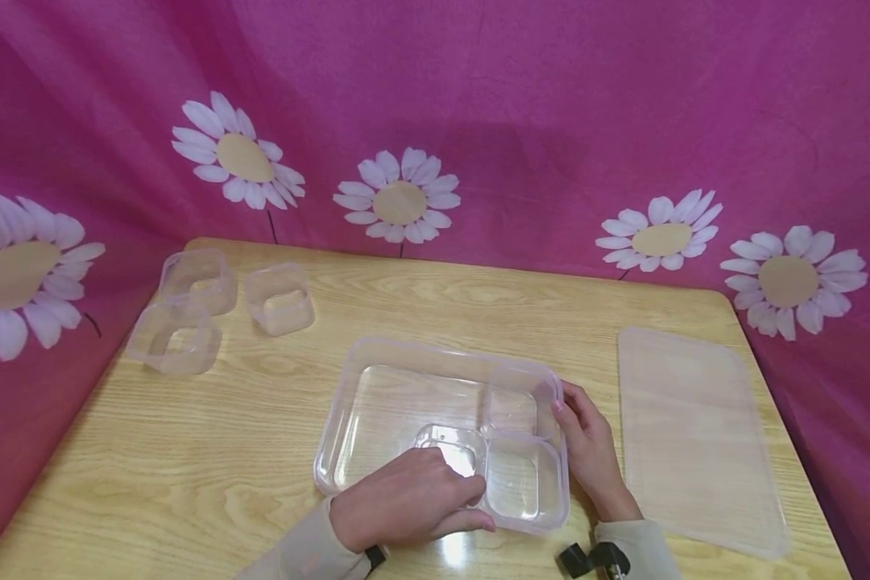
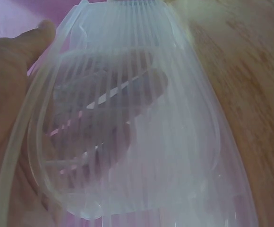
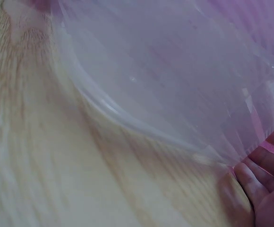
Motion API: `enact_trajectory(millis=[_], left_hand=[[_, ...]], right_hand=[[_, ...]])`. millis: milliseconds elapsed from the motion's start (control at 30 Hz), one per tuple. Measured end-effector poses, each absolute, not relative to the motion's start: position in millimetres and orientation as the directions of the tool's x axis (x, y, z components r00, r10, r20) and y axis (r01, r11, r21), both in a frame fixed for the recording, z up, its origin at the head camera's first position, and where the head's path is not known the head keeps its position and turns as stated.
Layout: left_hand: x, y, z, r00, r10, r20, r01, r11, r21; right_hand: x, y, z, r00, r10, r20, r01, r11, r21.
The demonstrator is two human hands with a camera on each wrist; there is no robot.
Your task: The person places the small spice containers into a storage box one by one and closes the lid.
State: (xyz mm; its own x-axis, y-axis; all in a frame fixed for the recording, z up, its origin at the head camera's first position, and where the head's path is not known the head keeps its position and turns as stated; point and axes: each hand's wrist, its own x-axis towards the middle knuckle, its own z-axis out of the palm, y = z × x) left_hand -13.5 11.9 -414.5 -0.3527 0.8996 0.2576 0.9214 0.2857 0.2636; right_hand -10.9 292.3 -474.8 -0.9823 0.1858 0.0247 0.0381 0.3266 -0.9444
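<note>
A large clear plastic food container (image 1: 399,346) lies on the table in front of me, with small clear boxes inside it. Two of these, the far box (image 1: 513,411) and the near box (image 1: 515,479), stand along its right wall. My left hand (image 1: 413,495) reaches over the near wall and holds another small box (image 1: 453,439) beside the near one. Its fingers (image 2: 146,90) show blurred through clear plastic in the left wrist view. At the right wall my right hand (image 1: 590,443) grips the large container, thumb at the rim and fingers (image 3: 252,182) against the outside.
Three more small boxes stand at the far left: a back box (image 1: 199,278), a front box (image 1: 174,338) and a separate one (image 1: 281,298). A flat translucent lid (image 1: 699,443) lies at the right. Behind the table (image 1: 261,451) hangs a pink flowered cloth (image 1: 522,97).
</note>
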Motion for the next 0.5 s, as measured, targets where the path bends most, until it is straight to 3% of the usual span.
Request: enact_trajectory(millis=[500], left_hand=[[-13.3,12.3,-414.4,-0.375,0.897,0.235,0.910,0.308,0.276]], right_hand=[[-10.6,292.3,-474.4,-0.981,0.190,0.033,0.032,0.325,-0.945]])
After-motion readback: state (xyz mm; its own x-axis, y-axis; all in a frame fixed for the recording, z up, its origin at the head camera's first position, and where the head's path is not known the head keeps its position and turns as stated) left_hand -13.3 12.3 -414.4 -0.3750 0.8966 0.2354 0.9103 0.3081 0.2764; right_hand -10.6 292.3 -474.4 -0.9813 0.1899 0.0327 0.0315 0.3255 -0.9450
